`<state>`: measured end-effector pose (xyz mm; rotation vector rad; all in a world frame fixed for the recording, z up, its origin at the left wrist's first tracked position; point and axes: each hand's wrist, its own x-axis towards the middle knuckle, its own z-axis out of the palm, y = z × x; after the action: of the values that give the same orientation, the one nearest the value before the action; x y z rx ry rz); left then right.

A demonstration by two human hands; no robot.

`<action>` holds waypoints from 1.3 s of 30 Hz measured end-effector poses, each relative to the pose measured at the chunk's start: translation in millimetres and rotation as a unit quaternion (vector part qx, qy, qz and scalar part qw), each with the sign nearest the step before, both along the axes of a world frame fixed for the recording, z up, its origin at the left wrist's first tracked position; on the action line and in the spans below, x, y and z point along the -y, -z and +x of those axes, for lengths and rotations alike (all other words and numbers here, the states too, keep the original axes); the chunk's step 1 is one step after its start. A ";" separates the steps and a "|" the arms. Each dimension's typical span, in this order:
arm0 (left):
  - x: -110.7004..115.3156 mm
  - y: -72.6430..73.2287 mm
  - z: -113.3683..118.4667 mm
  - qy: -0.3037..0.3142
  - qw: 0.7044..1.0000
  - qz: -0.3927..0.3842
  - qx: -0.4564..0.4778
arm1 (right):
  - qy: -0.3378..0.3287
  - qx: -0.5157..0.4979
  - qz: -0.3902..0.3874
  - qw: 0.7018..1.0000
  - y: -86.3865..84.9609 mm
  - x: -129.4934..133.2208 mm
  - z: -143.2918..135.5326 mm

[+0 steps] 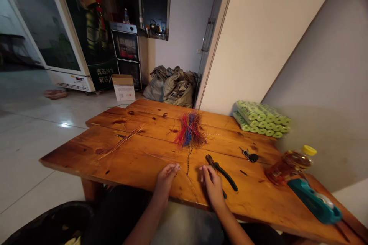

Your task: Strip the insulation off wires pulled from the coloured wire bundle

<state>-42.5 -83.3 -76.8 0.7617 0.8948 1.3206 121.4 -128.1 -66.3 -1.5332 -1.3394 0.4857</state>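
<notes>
"The bare forearms (149, 214) reach in from the near edge. What are the hands doing?"

"The left hand (166, 178) pinches a thin strand (191, 184) that trails near-right over the wooden table (71, 153). The right hand's (212, 182) fingers curl; I can't tell whether they grip anything."

"What might go wrong?"

"A slack pinch could drop the strand off the near edge, or it could snag the speckled cord (188, 160) beside it. The right wrist might knock the dark-handled pliers (225, 176)."
</notes>
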 end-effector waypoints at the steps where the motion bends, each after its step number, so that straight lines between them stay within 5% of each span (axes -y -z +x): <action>1: -0.4 0.4 -0.1 0.001 1.000 0.000 0.002 | 0.009 0.027 -0.007 1.000 -3.7 -0.3 1.7; 7: 0.6 -3.6 -0.9 0.007 1.000 0.000 0.013 | 0.070 0.275 -0.139 0.949 -35.1 -30.2 23.0; 13: 0.7 -6.1 -3.7 0.007 1.000 0.010 0.019 | 0.067 0.294 -0.213 0.929 -39.4 -81.0 21.9; 19: -1.2 -4.1 -1.8 0.003 1.000 0.024 0.012 | 0.061 0.257 -0.195 0.945 -40.4 -86.1 20.1; 25: -0.6 -1.5 -0.4 0.006 0.999 0.035 0.011 | 0.048 0.112 -0.124 0.985 -50.6 -56.6 31.0; 32: 3.7 -4.4 -1.9 0.010 0.999 0.027 0.031 | 0.011 -0.130 -0.029 0.991 -62.3 19.6 33.3; 39: 6.0 -8.5 -14.8 -0.025 0.995 -0.018 0.090 | -0.013 -0.141 -0.115 0.983 -46.7 88.3 48.2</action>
<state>-57.3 -89.3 -68.3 0.5854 0.7953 1.3891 169.6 -216.4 -19.7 -1.5637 -1.1133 0.8663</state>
